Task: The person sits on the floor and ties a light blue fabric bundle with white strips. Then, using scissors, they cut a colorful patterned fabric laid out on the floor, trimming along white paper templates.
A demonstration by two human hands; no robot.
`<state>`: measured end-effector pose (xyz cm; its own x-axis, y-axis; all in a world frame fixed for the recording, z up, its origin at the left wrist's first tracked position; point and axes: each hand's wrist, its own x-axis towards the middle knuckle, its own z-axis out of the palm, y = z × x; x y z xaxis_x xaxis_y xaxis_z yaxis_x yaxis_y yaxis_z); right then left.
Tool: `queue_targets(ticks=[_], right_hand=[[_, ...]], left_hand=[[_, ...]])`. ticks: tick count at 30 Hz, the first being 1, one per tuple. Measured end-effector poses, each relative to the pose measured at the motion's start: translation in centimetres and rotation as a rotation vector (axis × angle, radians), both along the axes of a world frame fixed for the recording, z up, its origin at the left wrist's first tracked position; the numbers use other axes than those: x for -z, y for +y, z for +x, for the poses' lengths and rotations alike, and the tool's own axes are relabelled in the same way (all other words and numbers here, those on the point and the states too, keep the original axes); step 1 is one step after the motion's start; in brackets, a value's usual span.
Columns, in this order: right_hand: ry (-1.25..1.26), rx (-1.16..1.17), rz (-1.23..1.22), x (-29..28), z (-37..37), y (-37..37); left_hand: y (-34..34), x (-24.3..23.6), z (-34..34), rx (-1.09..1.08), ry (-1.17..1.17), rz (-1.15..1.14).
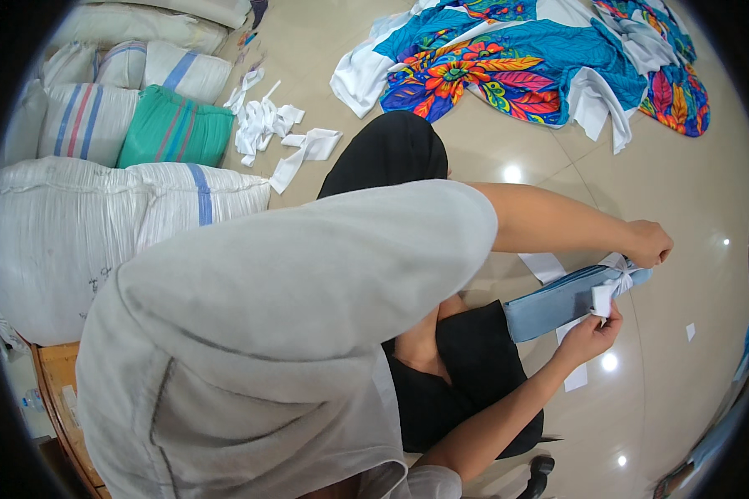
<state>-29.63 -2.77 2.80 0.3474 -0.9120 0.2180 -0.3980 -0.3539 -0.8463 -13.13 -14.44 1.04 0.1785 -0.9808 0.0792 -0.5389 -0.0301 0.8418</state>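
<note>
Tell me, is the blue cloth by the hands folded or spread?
Folded: the blue cloth makes a narrow, flat bundle with layered edges, and a white strip goes around it.

Striped white sacks [89, 125] are piled along the left edge of the tiled floor [682, 187], with a green sack [177, 126] among them. White cloth scraps [265, 125] lie just beside the green one. A crumpled teal cloth [516, 50] with bright flowers and white parts spreads toward the floor's far edge.

Floor [682, 399] open rightward, leg [478, 353] (bent) blocking left
</note>
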Motion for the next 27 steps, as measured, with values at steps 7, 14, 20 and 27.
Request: queue_targets(ticks=[7, 14, 20, 27], right_hand=[[-0.245, 0.087, 0.319, 0.7, -0.1, -2.2], [0.150, 0.066, 0.361, -2.6, 3.2, -0.6], [0.402, -0.075, -0.032, -0.8, 2.5, -1.3], [0.362, -0.111, -0.065, 0.0, 3.0, -1.3]], left_hand=[[1.6, -2.0, 0.3, 0.357, -0.239, -0.012], [0.2, 1.9, 2.1, 0.560, -0.451, 0.007], [-0.4, 0.3, 1.2, 0.609, -0.470, 0.103], [-1.6, -0.1, 0.9, 0.615, -0.619, 0.223]])
